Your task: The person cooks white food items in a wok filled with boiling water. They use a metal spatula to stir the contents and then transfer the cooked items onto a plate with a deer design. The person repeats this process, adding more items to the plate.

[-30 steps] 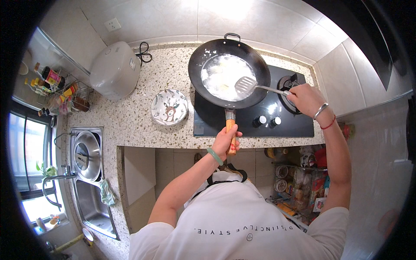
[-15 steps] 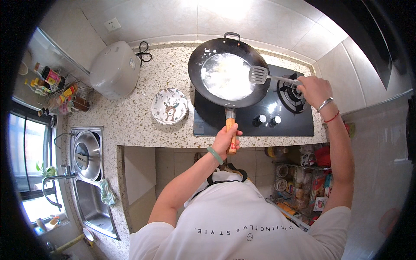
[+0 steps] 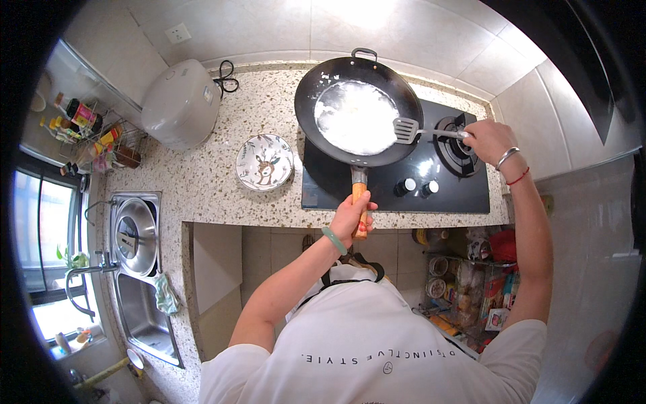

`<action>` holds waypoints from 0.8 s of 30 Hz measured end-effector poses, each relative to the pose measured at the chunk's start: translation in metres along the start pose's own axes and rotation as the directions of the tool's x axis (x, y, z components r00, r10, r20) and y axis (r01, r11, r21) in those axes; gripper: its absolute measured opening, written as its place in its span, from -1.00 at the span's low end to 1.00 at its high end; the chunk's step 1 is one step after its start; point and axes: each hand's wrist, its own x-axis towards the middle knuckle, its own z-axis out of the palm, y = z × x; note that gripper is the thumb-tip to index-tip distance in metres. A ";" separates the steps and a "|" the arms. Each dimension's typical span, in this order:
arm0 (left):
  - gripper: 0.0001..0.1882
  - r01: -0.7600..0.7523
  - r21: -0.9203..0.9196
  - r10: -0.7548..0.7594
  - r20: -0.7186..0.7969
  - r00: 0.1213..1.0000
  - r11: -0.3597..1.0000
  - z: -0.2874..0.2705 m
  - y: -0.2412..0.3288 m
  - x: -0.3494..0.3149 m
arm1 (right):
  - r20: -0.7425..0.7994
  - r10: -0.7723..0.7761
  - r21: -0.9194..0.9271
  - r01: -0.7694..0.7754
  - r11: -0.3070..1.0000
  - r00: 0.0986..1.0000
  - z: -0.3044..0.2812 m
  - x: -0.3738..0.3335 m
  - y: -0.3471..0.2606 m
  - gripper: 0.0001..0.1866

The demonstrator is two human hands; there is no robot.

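Note:
A dark wok (image 3: 309, 128) rests on the left side of the black gas hob (image 3: 464, 195), holding white, bubbling liquid (image 3: 355, 118). My left hand (image 3: 351, 217) is wrapped round the wok's wooden handle (image 3: 361, 195). In my right hand (image 3: 490, 140) is the grey handle of a slotted spatula (image 3: 406, 130). Its slotted head is over the right inner side of the wok, by the liquid's edge; I cannot tell if it touches the wok. A white bowl with a deer picture (image 3: 265, 162) stands on the counter left of the hob.
At the back left is a white rice cooker (image 3: 178, 104), its black cord beside it. A double sink (image 3: 147, 316) with a steel lid (image 3: 134, 236) lies left. Condiment bottles (image 3: 81, 114) fill a wire rack. A second burner (image 3: 457, 147) is under my right hand. Below right is a stocked shelf (image 3: 468, 289).
The spatula head has shifted slightly right and down, and is turned a little differently. My left hand keeps its grip on the wok handle.

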 end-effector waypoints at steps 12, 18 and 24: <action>-0.70 0.018 0.007 -0.018 -0.019 1.000 1.000 0.004 0.003 -0.003 | 0.028 -0.101 0.209 0.092 0.974 0.995 0.013 -0.019 -0.018 -0.72; -0.71 0.027 0.027 -0.027 0.002 1.000 0.999 0.002 0.004 -0.003 | 0.017 -0.156 0.280 0.145 0.949 0.988 0.021 -0.012 -0.028 -0.73; -0.69 0.027 0.032 -0.027 0.003 1.000 0.999 0.002 0.005 -0.004 | -0.059 -0.148 0.271 0.158 0.949 0.987 0.019 -0.011 -0.043 -0.75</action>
